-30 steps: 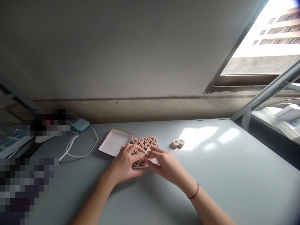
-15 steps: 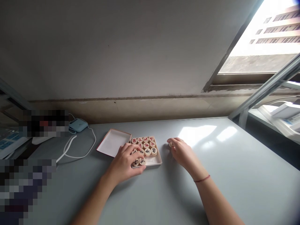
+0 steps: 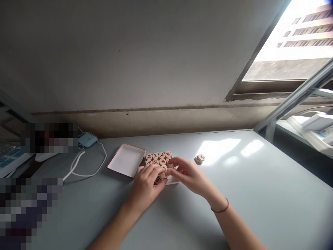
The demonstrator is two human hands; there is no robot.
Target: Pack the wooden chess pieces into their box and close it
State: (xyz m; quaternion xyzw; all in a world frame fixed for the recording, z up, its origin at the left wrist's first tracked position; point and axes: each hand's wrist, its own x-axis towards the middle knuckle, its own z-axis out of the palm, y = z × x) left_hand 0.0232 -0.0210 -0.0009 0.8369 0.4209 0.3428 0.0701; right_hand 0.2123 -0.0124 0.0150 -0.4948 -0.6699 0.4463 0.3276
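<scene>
A shallow open box (image 3: 174,181) on the desk holds rows of round wooden Chinese chess pieces (image 3: 155,156), with red characters at the back and black ones nearer me. My right hand (image 3: 188,173) reaches over the box's right side. Its thumb and fingers close on a chess piece (image 3: 164,174) above the front rows, partly hidden by the fingers. Over the front left of the box lies my left hand (image 3: 148,182), fingers bent across the pieces and thumb apart, close to that same piece. It covers several pieces.
Left of the box lies its lid (image 3: 126,159), white inside facing up. A few chess pieces (image 3: 200,158) sit on the desk to the right, near a sunlit patch. A blue device (image 3: 87,139) with a white cable (image 3: 104,156) is at the back left. A wall runs behind the desk.
My right hand has moved left from the loose pieces to the box, bringing a chess piece. My left hand has shifted slightly right, its fingers drawn closer together.
</scene>
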